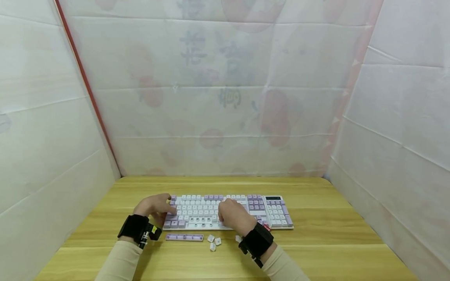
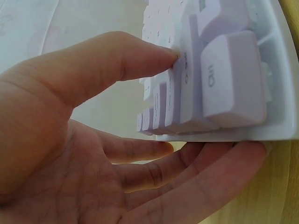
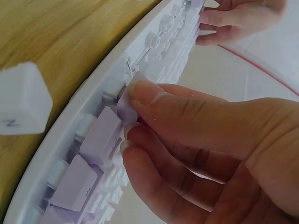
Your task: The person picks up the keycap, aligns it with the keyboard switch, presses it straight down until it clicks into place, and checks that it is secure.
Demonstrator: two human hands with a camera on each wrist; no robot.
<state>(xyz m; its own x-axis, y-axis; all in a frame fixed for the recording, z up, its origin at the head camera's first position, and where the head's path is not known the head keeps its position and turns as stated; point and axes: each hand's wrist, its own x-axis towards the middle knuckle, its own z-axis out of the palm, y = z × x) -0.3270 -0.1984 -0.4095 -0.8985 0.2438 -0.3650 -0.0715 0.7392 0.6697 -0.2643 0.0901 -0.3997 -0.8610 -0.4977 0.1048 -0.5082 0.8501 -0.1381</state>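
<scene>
- Left hand (image 1: 154, 208), at 9 o'clock of the keyboard (image 1: 227, 212), grips its left end: thumb on the edge keys, fingers (image 2: 196, 172) lying together under the frame.
- Keyboard lies mid-table (image 1: 316, 234), white and lilac.
- At its 6 o'clock: a lilac key strip (image 1: 184, 237), then loose keycaps (image 1: 213, 241).
- Right hand (image 1: 234, 216) pinches a lilac keycap (image 3: 127, 103) between thumb and fingertips on the bottom row.

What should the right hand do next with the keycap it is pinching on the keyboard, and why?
Probably pull it straight up. The right hand pinches a purple keycap in the bottom row of the keyboard while the left hand grips its left end. The spacebar and loose white keycaps lie on the table, so keycaps seem to be coming off.
</scene>
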